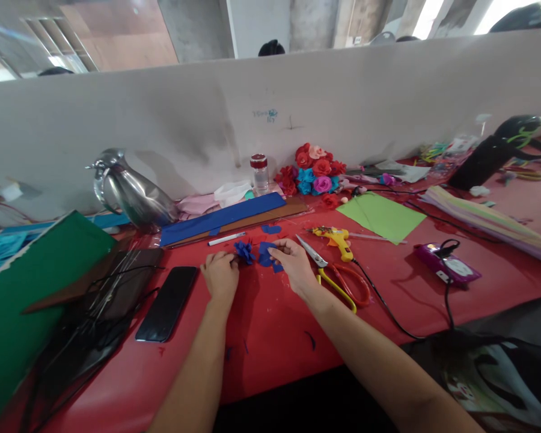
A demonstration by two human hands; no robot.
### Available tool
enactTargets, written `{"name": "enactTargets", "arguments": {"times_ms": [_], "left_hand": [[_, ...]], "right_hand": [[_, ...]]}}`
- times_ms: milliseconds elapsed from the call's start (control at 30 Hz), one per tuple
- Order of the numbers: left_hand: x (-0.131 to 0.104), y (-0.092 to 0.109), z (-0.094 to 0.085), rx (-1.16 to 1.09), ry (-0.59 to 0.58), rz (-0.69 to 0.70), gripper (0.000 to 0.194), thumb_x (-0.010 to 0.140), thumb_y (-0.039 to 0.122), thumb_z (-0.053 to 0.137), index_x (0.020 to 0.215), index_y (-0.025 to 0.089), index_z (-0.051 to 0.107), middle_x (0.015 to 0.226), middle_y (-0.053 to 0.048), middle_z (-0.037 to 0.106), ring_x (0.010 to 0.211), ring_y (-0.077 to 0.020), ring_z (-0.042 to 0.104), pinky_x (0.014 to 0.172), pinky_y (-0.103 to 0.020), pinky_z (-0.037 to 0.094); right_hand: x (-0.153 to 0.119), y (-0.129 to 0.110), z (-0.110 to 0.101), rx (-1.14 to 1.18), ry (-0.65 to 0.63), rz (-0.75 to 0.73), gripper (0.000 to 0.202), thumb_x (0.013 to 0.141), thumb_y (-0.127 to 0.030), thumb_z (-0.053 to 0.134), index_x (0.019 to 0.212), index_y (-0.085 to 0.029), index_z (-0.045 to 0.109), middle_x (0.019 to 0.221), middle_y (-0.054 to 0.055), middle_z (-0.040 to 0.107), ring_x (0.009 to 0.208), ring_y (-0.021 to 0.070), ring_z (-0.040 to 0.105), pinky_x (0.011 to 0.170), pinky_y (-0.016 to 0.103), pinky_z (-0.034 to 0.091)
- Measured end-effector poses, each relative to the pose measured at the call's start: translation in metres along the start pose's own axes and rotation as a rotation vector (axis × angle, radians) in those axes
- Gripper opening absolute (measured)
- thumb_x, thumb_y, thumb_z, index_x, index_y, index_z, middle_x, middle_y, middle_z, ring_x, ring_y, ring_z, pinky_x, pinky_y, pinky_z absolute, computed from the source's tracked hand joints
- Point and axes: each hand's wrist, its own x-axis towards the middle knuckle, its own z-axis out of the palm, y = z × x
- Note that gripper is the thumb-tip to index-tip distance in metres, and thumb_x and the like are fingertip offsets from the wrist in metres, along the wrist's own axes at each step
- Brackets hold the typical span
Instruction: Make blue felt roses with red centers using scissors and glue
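My left hand (pixel 220 275) is closed around the base of a blue paper flower (pixel 244 252), whose ruffled petals point to the right. In my right hand (pixel 293 263) a blue paper petal (pixel 265 254) is pinched between thumb and fingers, a little to the right of the flower. Another blue paper piece (pixel 271 229) lies flat just beyond. A white pen (pixel 226 239) rests behind my left hand. Scissors (pixel 338 276) with red and yellow handles lie partly spread to the right of my right hand, near a yellow glue gun (pixel 336 239).
A black phone (pixel 168 304) lies left of my arms. Blue paper strips (pixel 225 218), a steel jug (pixel 135 189), a red-lidded jar (pixel 259 171) and a paper flower bunch (pixel 318 169) line the wall. Green paper (pixel 382 215) and a purple power socket (pixel 448 263) with cords are at right.
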Motion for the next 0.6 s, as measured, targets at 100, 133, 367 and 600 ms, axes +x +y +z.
{"name": "enactTargets", "arguments": {"times_ms": [100,133,367,600], "left_hand": [[0.004,0.001,-0.003,-0.146,0.045,-0.031,0.019,0.075,0.018,0.055,0.070,0.023,0.072,0.084,-0.011,0.071,0.092,-0.0312,0.056,0.082,-0.048,0.038],[0.005,0.001,-0.004,-0.248,0.080,-0.044,0.017,0.075,0.020,0.056,0.070,0.022,0.072,0.083,-0.010,0.071,0.091,-0.0296,0.056,0.084,-0.046,0.039],[0.000,0.017,-0.022,-1.349,0.120,-0.170,0.018,0.062,0.034,0.076,0.062,0.018,0.067,0.066,0.000,0.061,0.061,-0.0127,0.052,0.065,-0.027,0.047],[-0.004,0.028,-0.029,-1.551,0.126,-0.217,0.023,0.057,0.034,0.083,0.060,0.019,0.067,0.064,0.004,0.059,0.060,-0.0097,0.051,0.061,-0.023,0.047]], "right_hand": [[-0.001,-0.003,0.000,0.007,0.018,0.000,0.019,0.058,-0.029,0.071,0.071,-0.019,0.063,0.061,-0.004,0.061,0.057,0.0104,0.054,0.053,0.023,0.040],[-0.001,-0.005,0.001,0.013,0.027,-0.001,0.019,0.058,-0.029,0.071,0.072,-0.019,0.064,0.062,-0.003,0.062,0.057,0.0103,0.054,0.053,0.023,0.039],[-0.001,-0.007,0.003,0.115,0.050,0.024,0.022,0.056,-0.033,0.075,0.074,-0.019,0.071,0.064,-0.002,0.066,0.054,0.0095,0.051,0.052,0.024,0.037],[-0.003,-0.006,0.002,0.187,0.003,0.085,0.024,0.052,-0.032,0.080,0.070,-0.020,0.071,0.063,-0.003,0.066,0.056,0.0085,0.052,0.056,0.022,0.039]]}}
